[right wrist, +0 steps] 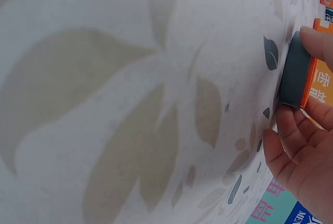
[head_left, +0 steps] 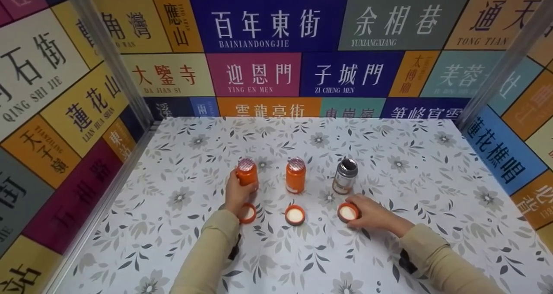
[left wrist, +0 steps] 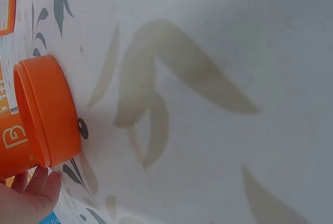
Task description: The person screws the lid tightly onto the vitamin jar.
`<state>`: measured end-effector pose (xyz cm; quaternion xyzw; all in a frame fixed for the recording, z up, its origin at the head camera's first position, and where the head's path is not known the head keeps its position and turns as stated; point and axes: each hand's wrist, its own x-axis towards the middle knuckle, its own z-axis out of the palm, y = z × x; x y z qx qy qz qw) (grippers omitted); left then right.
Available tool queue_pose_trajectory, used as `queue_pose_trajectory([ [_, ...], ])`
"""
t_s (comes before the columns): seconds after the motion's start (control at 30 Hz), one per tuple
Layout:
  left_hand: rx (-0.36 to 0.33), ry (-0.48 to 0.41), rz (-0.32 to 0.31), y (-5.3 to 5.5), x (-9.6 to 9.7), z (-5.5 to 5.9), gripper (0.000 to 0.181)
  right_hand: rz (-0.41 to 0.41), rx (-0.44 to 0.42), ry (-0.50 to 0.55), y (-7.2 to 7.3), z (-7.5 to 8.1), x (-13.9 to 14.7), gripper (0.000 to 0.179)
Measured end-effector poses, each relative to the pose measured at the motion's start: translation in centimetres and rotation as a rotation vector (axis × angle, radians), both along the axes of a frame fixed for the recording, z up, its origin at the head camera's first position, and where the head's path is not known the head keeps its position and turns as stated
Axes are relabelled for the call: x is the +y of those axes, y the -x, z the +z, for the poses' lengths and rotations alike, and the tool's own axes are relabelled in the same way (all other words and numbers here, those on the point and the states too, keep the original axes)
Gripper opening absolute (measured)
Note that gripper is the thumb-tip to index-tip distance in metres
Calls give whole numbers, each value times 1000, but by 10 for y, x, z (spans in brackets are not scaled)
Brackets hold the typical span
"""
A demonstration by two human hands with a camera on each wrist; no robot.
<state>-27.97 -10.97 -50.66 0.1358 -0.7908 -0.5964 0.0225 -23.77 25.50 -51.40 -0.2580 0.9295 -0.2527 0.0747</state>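
The dark grey lid (head_left: pixel 348 212) lies on the cloth at the right end of a row of three, its inner face upward, cream-white inside a bright orange ring; the right hand (head_left: pixel 375 215) pinches it by the rim, thumb on one side, fingers on the other; at the opposite end the left orange bottle (head_left: pixel 248 177) stands upright, glossy and round-shouldered, its mouth topped by a shiny, finely patterned silver seal; the left hand (head_left: pixel 238 193) grips it, thumb and fingers curled round its side; just in front of that bottle lies the orange cap (head_left: pixel 248 214), also pale inside; between the hands stands the middle orange bottle (head_left: pixel 295 178), silver-topped likewise, with the middle cap (head_left: pixel 295 215) face up before it; behind the grey lid is the grey bottle (head_left: pixel 344 180), its mouth dark, with bright foil at the edge; beneath everything spreads a white tablecloth (head_left: pixel 298 257) printed with grey flowers and leaves; beige sleeves (head_left: pixel 207 251) cover both forearms; beyond, colourful sign panels (head_left: pixel 268 20) carry Chinese characters.
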Motion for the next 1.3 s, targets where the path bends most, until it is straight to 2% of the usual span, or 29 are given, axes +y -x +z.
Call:
queue_pose_trajectory([
  [0.23,52,71,-30,0,-3,-1,65,1,-62,-20,-1,8,-3,74],
  [0.4,21,27,-38,2,-4,-2,66,-1,-130,-60,1,16,-7,78],
  [0.57,2,17,-40,3,-3,-1,67,2,-153,-102,1,21,-10,77],
  [0.73,11,15,-39,2,-3,1,66,4,-162,-96,2,23,-11,73],
  [0.97,1,18,-43,2,-2,2,67,18,-110,-89,2,18,-9,59],
  [1.17,19,43,-22,0,-1,4,65,69,-26,-73,2,15,-7,56],
  [1.3,19,82,-17,-1,0,7,62,85,-3,-70,2,14,-5,55],
])
